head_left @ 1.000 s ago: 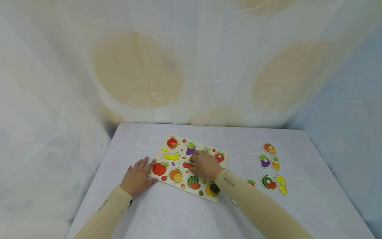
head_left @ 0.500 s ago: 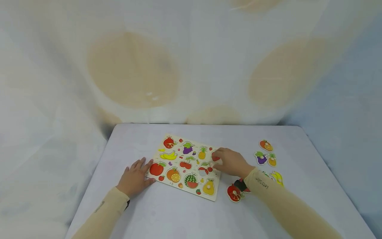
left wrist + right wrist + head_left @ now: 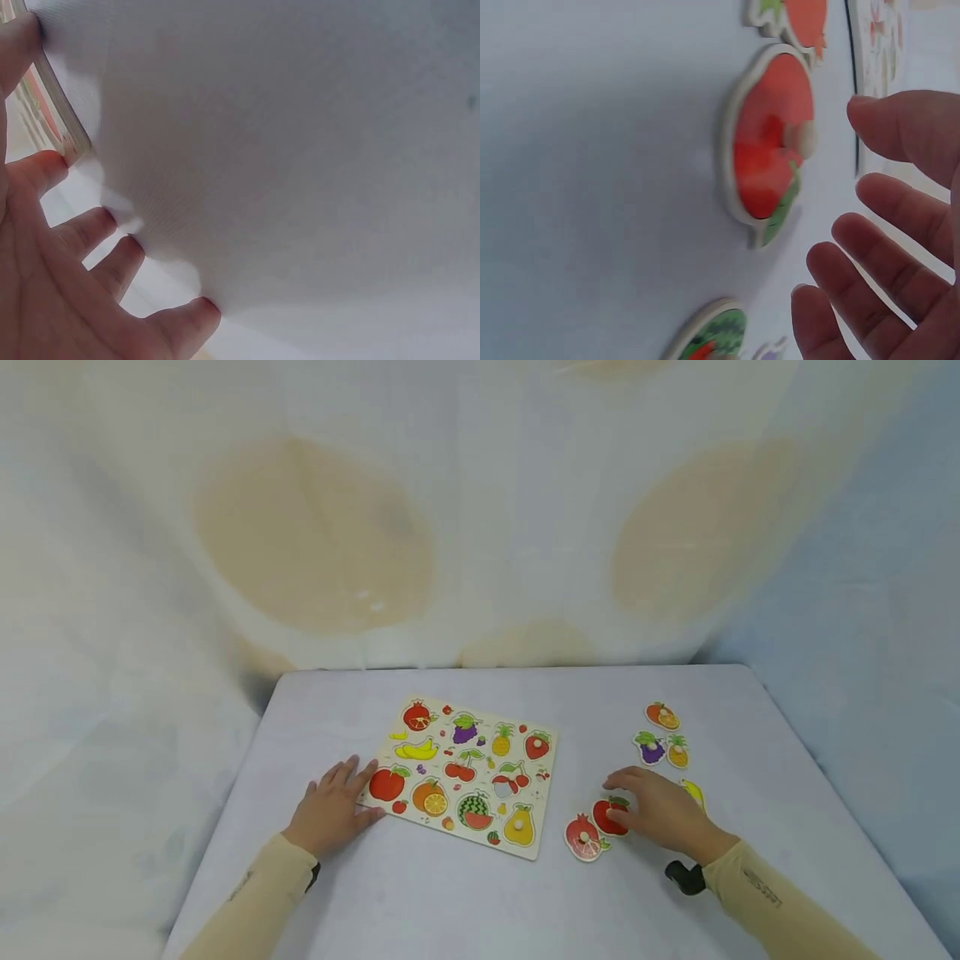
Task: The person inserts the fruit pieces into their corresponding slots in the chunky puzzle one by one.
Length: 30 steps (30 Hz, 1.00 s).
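My left hand (image 3: 327,807) lies spread at the left corner of a fruit puzzle board (image 3: 537,793). In the left wrist view its thumb and index finger touch the board's edge (image 3: 64,112), while the other fingertips rest on the table. My right hand (image 3: 660,810) hovers over a red apple puzzle piece (image 3: 606,820), thumb and fingers apart and holding nothing. Seen from the right wrist, that apple piece (image 3: 761,172) has a round wooden knob (image 3: 801,140), clear of the fingertips. A pomegranate piece (image 3: 582,838) lies beside the apple.
Grape (image 3: 649,748), pineapple (image 3: 678,752) and orange (image 3: 663,716) pieces lie at the right back. A banana piece (image 3: 694,794) is partly behind my right hand; a watermelon piece (image 3: 718,330) shows in the right wrist view. Knobbed pear (image 3: 519,827) and strawberry (image 3: 537,746) pieces sit in the board.
My right hand has moved right, from the board's middle past the strawberry to the loose apple piece, uncovering the board. The left hand stays at the board's corner. The head view has shifted slightly.
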### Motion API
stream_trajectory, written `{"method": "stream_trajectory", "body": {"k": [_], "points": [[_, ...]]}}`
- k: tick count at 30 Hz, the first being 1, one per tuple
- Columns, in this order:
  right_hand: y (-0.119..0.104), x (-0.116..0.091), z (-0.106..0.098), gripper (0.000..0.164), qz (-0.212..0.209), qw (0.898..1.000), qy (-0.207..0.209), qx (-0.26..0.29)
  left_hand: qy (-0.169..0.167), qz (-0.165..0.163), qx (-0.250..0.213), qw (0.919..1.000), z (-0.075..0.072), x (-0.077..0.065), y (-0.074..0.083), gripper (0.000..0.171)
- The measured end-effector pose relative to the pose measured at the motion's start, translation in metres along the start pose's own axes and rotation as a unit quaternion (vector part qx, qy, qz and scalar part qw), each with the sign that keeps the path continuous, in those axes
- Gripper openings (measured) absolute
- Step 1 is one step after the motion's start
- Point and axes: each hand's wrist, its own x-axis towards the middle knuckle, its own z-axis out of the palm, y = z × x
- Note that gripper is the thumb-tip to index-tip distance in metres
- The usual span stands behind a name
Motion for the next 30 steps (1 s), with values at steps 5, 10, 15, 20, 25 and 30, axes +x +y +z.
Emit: {"method": "stream_trajectory", "body": {"k": [5,10,15,20,25,30], "points": [[0.003,-0.004,0.008,0.045,-0.015,1.0,0.003,-0.018,-0.005,-0.003,0.0,1.0,0.0,-0.002,-0.003,0.084],[0.002,-0.004,0.014,0.052,-0.012,0.999,-0.014,-0.029,0.0,-0.005,-0.004,1.0,0.001,-0.003,-0.004,0.083],[0.003,-0.007,0.016,0.054,-0.015,0.999,-0.017,-0.044,-0.005,-0.006,0.0,1.0,0.002,-0.001,-0.002,0.084],[0.005,-0.007,0.017,0.053,-0.029,0.998,-0.008,-0.05,-0.002,-0.003,0.006,1.0,0.003,0.001,-0.002,0.084],[0.006,-0.008,0.017,0.051,-0.035,0.998,-0.001,-0.047,-0.005,-0.005,0.007,0.9999,0.001,0.002,0.0,0.084],[0.006,-0.007,0.019,0.05,-0.034,0.998,0.002,-0.051,-0.014,-0.007,0.004,0.9999,-0.002,0.002,0.001,0.084]]}}
